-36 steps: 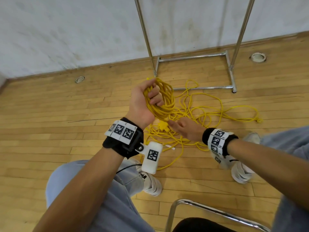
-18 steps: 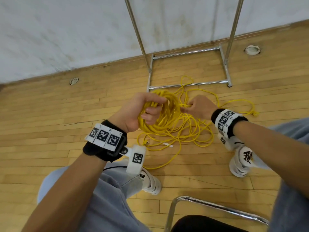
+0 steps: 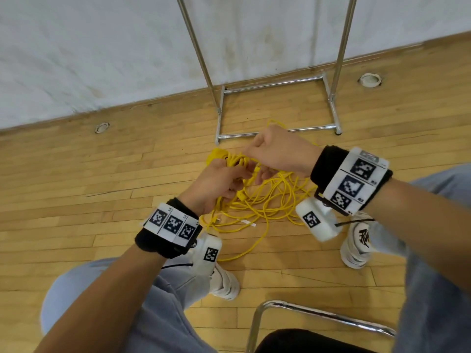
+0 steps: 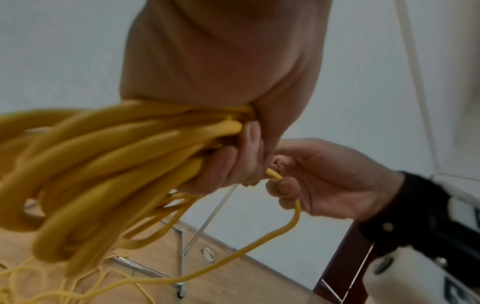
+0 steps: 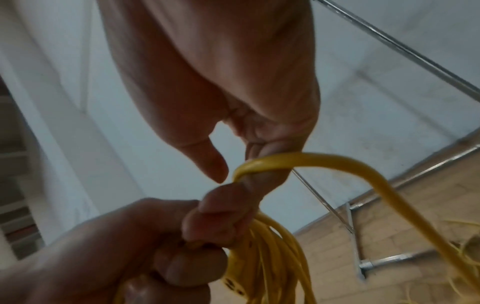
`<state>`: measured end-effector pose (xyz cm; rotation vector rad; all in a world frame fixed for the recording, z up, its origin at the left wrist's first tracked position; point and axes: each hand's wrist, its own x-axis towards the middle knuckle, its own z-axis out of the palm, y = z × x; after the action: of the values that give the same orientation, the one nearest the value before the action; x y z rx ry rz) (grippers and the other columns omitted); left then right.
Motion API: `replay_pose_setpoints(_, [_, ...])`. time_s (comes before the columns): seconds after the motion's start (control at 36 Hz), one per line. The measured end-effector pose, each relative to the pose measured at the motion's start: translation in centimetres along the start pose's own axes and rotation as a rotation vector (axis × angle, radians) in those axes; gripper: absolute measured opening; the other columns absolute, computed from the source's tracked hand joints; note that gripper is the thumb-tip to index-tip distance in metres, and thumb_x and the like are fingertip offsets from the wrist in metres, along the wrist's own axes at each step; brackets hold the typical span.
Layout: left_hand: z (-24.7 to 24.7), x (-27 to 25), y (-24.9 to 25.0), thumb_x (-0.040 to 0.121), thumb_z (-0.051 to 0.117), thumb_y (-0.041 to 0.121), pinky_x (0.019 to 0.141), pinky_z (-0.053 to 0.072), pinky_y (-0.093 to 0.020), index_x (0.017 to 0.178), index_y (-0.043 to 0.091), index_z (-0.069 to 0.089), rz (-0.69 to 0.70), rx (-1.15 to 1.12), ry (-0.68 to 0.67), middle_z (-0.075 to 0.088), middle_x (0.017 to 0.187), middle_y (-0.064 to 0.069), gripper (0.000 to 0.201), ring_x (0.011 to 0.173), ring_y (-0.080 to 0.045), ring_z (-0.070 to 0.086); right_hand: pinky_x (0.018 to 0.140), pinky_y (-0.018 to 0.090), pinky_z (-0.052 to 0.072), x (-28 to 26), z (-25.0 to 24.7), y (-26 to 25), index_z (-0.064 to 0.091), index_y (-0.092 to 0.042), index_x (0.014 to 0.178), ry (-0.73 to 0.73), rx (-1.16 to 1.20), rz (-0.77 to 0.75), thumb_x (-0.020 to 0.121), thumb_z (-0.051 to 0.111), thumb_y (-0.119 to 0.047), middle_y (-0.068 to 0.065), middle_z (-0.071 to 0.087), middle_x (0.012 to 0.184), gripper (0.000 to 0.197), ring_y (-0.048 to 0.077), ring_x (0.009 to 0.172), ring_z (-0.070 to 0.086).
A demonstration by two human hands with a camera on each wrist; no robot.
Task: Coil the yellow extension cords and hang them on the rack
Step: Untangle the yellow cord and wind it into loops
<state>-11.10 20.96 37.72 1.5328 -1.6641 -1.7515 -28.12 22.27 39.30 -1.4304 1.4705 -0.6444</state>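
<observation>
Left hand grip bunches cord coil; wrist view shows right hand hooking one strand.

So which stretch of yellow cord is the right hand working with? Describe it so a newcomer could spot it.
Start at the chrome rack by the wall; in front of it the left hand grips a thick coil. The right hand hooks one single strand beside that fist. It runs alone to the floor, unlike the bundled loops.

Bright even light, soft shadows, motion blur

Black wristbands, grey trousers
</observation>
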Motion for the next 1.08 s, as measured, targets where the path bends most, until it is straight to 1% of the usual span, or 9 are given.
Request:
replay_pose_setpoints(0.17, [0.9, 1.2, -0.5, 0.094, 0.058, 0.006, 0.045, 0.017, -0.024, 0.058, 0.017, 0.046, 0.008, 0.055, 0.086, 0.036, 0.046, 0.005, 0.039, 0.042, -0.014, 0.024, 0.074, 0.036, 0.065, -0.7, -0.5, -1.2, 0.066, 0.007, 0.091, -0.031, -0.192, 0.077, 0.104, 0.053, -0.03, 0.01, 0.073, 0.06, 0.041, 0.021, 0.064, 0.076])
replay_pose_setpoints(0.39, [0.3, 2.4, -0.6, 0.095, 0.05, 0.004, 0.044, 0.018, -0.022, 0.067, 0.015, 0.047, 0.044, -0.048, 0.226, 0.038, 0.049, 0.004, 0.03, 0.044, -0.012, 0.026, 0.054, 0.007, 0.045, -1.7, -0.7, -2.1, 0.077, -0.007, 0.082, 0.017, -0.395, -0.132, 0.099, 0.06, -0.037, -0.001, 0.073, 0.061, 0.038, 0.003, 0.056, 0.068])
replay_pose_setpoints(0.5, [-0.9, 2.8, -0.5, 0.091, 0.049, 0.0, 0.043, 0.017, -0.024, 0.067, 0.011, 0.048, 0.088, -0.156, 0.373, 0.035, 0.05, 0.001, 0.026, 0.042, -0.012, 0.024, 0.064, 0.027, 0.056, -2.1, -0.4, -2.1, 0.07, -0.011, 0.091, -0.021, -0.286, -0.296, 0.095, 0.071, -0.038, 0.002, 0.072, 0.064, 0.028, 0.007, 0.059, 0.07])
replay_pose_setpoints(0.58, [-2.1, 3.1, -0.1, 0.097, 0.048, 0.004, 0.045, 0.02, -0.028, 0.077, 0.011, 0.052, 0.09, -0.308, 0.485, 0.037, 0.051, 0.002, 0.022, 0.041, -0.011, 0.026, 0.078, 0.04, 0.058, -2.0, 0.0, -1.6, 0.076, -0.019, 0.106, -0.02, -0.216, -0.34, 0.095, 0.07, -0.041, 0.003, 0.075, 0.083, 0.026, 0.008, 0.075, 0.07])
replay_pose_setpoints(0.69, [-2.8, 3.0, 0.4, 0.103, 0.047, 0.008, 0.049, 0.024, -0.03, 0.071, 0.016, 0.049, 0.1, -0.533, 0.535, 0.034, 0.051, 0.004, 0.033, 0.044, -0.012, 0.028, 0.055, 0.012, 0.048, -2.4, 1.3, -1.5, 0.067, -0.015, 0.132, -0.069, -0.049, -0.333, 0.104, 0.059, -0.024, 0.008, 0.075, 0.078, 0.031, -0.002, 0.061, 0.066])
replay_pose_setpoints(0.75, [-2.8, 2.8, 0.5, 0.105, 0.048, 0.011, 0.046, 0.032, -0.028, 0.074, 0.014, 0.054, 0.089, -0.685, 0.51, 0.038, 0.056, 0.0, 0.032, 0.044, -0.013, 0.034, 0.051, 0.011, 0.045, -2.4, 1.9, -1.5, 0.064, -0.016, 0.137, -0.072, -0.023, -0.334, 0.106, 0.056, -0.022, 0.005, 0.075, 0.076, 0.033, 0.006, 0.061, 0.066])
replay_pose_setpoints(0.81, [-2.8, 2.5, 0.5, 0.104, 0.044, 0.01, 0.047, 0.04, -0.025, 0.081, 0.012, 0.057, 0.083, -0.873, 0.417, 0.046, 0.058, 0.0, 0.027, 0.048, -0.013, 0.041, 0.047, 0.023, 0.044, -2.2, 2.2, -1.5, 0.062, -0.016, 0.136, -0.043, -0.003, -0.318, 0.107, 0.053, -0.024, 0.002, 0.076, 0.077, 0.032, 0.022, 0.053, 0.058])
replay_pose_setpoints(0.92, [-2.8, 2.0, 0.3, 0.086, 0.044, 0.015, 0.069, 0.042, -0.032, 0.081, 0.009, 0.051, 0.131, -1.143, 0.135, 0.054, 0.074, -0.005, 0.011, 0.065, -0.02, 0.051, 0.042, 0.016, 0.035, -2.2, 2.3, -1.1, 0.065, -0.005, 0.106, 0.009, 0.059, -0.321, 0.107, 0.053, -0.021, 0.009, 0.074, 0.073, 0.02, 0.009, 0.04, 0.045])
replay_pose_setpoints(1.08, [-2.0, 2.0, 0.6, 0.093, 0.059, 0.037, 0.064, 0.044, -0.027, 0.074, 0.014, 0.05, 0.067, -1.165, 0.079, 0.048, 0.071, 0.001, 0.031, 0.064, -0.014, 0.048, 0.045, 0.028, 0.045, -2.4, 3.8, -0.3, 0.066, -0.005, 0.097, -0.118, 0.077, -0.335, 0.109, 0.048, -0.023, 0.009, 0.07, 0.067, 0.027, 0.024, 0.043, 0.056])
